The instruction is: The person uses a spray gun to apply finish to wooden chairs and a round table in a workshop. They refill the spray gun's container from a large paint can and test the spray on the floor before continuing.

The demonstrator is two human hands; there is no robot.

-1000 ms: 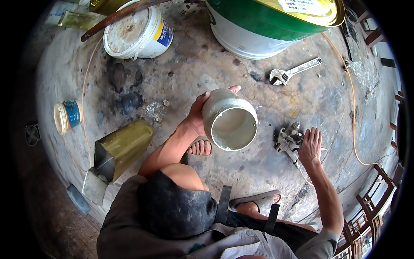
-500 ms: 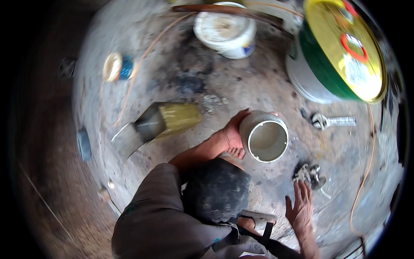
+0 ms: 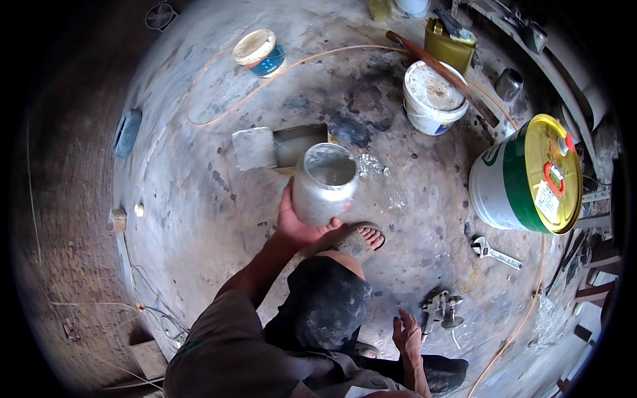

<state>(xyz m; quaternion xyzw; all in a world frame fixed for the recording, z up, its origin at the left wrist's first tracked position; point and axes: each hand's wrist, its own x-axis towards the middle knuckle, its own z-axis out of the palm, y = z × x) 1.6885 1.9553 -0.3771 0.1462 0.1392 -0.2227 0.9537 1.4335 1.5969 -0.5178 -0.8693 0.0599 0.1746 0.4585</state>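
My left hand (image 3: 297, 224) is wrapped round a grey metal cup (image 3: 324, 194), holding it from below and beside. Its mouth faces up, and greyish residue coats the inside wall. Just behind the cup stands an open rectangular tin (image 3: 300, 140), with its cut lid (image 3: 253, 148) folded out to the left. My right hand (image 3: 407, 337) is open and holds nothing, its fingers loosely apart. Close to its fingertips a metal spray gun (image 3: 440, 310) lies on the stained floor. Further right rests an adjustable wrench (image 3: 496, 253).
A large drum (image 3: 514, 179) with a yellow lid stands at the right. Behind it are a white bucket (image 3: 431, 109), with a wooden bar (image 3: 444, 74) across its top, and a gold tin (image 3: 446, 46). A small blue tub (image 3: 267, 61) sits far left. An orange hose (image 3: 332, 50) crosses the floor.
The cup in my left hand has moved left and up, towards the open tin. My right hand is lower and away from the spray gun. The whole view has shifted.
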